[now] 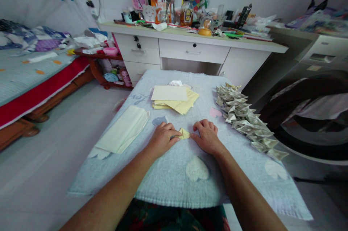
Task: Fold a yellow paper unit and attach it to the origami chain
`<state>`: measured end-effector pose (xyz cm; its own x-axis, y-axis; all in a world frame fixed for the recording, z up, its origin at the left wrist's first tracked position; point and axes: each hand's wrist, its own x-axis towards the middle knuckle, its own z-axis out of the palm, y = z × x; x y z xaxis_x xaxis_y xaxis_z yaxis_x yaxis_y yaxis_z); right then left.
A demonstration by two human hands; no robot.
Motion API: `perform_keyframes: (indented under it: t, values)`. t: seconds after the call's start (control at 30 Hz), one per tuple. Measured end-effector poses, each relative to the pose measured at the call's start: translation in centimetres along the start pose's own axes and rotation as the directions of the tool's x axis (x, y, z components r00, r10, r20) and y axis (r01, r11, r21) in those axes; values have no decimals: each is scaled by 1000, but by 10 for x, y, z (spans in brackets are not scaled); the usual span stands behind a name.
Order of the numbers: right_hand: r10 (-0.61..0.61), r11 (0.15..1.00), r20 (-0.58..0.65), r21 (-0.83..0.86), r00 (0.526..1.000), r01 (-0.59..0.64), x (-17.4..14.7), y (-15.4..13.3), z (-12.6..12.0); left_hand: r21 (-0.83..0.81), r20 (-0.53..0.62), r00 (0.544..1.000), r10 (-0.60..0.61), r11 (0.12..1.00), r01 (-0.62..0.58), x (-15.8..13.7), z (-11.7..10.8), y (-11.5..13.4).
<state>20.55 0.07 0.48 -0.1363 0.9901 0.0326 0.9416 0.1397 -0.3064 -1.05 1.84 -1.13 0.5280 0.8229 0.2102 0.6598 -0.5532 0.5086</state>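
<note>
A small folded piece of yellow paper (185, 133) lies on the cloth between my two hands. My left hand (164, 139) pinches its left side, thumb and forefinger close together. At the opposite corner, the thumb of my right hand (206, 136) presses on the paper, with the other fingers curled down near the cloth. Beyond my hands lies a stack of yellow paper sheets (183, 106) with a pale card (169, 93) on top. A long row of folded paper pieces (241, 115), nested into one another, runs along the right of the table.
A light blue patterned cloth (163, 176) covers the table. Pale folded sheets (123, 129) lie at its left, and crumpled white tissue (175, 83) at the back. Behind stands a cluttered white desk (141, 51). A bed (40, 78) is at left, a washing machine (312, 57) at right.
</note>
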Motion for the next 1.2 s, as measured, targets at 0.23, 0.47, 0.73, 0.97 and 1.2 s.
perform_keyframes:
  t: [0.23,0.47,0.73,0.97,1.2]
  values:
    - [-21,999,-18,39,1000,21,-1,2,0,13,-14,1000,10,1000,-10,-2,-1,3]
    - [-234,957,-16,173,972,233,-6,-11,-6,-18,-38,996,86,996,-87,-2,-1,7]
    - [-247,958,-9,147,969,246,-4,-16,0,-41,-54,995,89,995,-91,-1,0,14]
    - [-237,941,-81,228,968,250,-4,-18,-4,-147,-60,992,107,982,-115,-2,-2,20]
    - [-199,807,-152,535,968,250,-3,-18,-3,-462,-129,991,-35,886,-28,-1,-1,18]
